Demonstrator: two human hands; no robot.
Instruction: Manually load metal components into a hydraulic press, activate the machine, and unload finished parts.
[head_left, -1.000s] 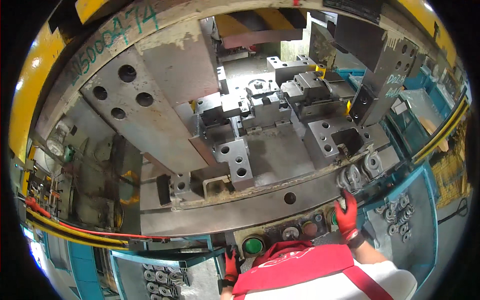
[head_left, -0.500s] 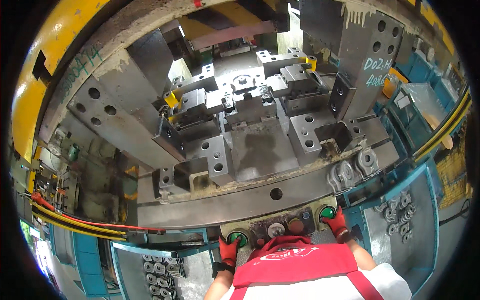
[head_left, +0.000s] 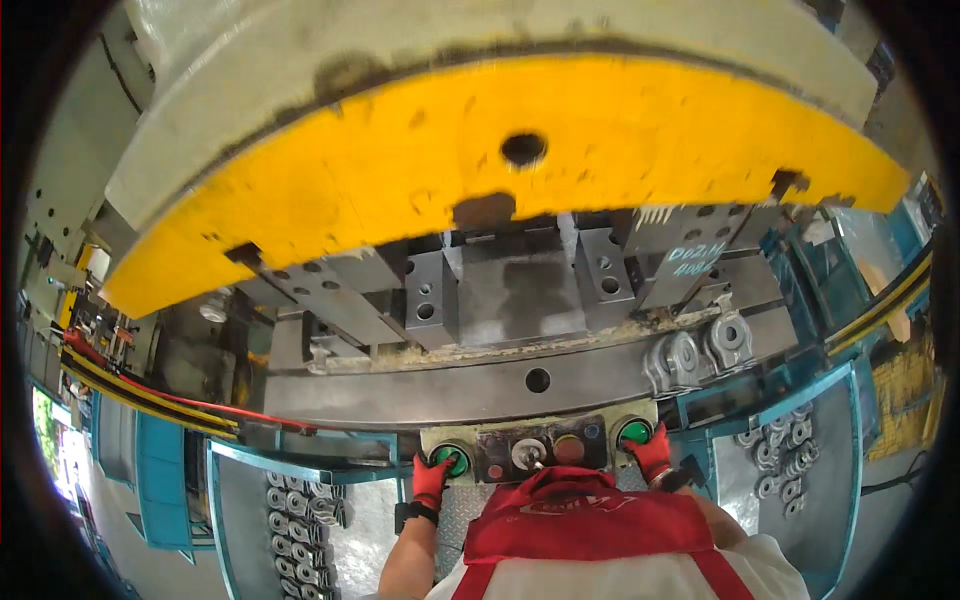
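My left hand (head_left: 429, 480), in a red glove, rests at the left green push button (head_left: 452, 461) of the control panel (head_left: 490, 440). Its thumb lies over the button, apart from the fingers. At the panel's other end, my right hand (head_left: 653, 456), gloved in red too, touches the rim of the right green button (head_left: 636, 432) with thumb and fingers spread. Neither hand holds anything. Beyond the panel, a large press slide with a yellow front (head_left: 620, 130) hangs low over the die and hides most of it. A steel plate (head_left: 520, 290) shows below it.
Formed metal brackets (head_left: 684, 358) stand on the right of the press bed (head_left: 450, 385). Blue-framed bins flank me, with several brackets (head_left: 290, 525) in the left one and more brackets (head_left: 787, 455) in the right one. Yellow-black rails (head_left: 150, 400) run along the left side.
The yellow-fronted press slide has come down and now covers the die that was visible before. Both hands stay at the green buttons. My view has shifted slightly.
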